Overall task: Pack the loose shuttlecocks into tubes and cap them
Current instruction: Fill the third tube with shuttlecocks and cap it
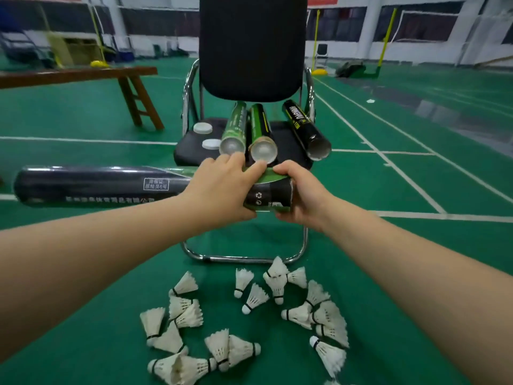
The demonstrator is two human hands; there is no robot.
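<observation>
Black cardboard tube (97, 184) held sideways in front of the chair (252, 51): left hand (222, 187) wrapped round it, right hand (299, 195) gripping its end. Shuttlecocks (249, 315) lie loose on the floor below. I'd keep it steady and feed them cork-first.

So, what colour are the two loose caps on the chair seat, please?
The round plastic caps are white; head view.

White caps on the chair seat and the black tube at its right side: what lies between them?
In the head view, two green tubes rest side by side between the white caps and the black tube, on the chair seat.
</observation>
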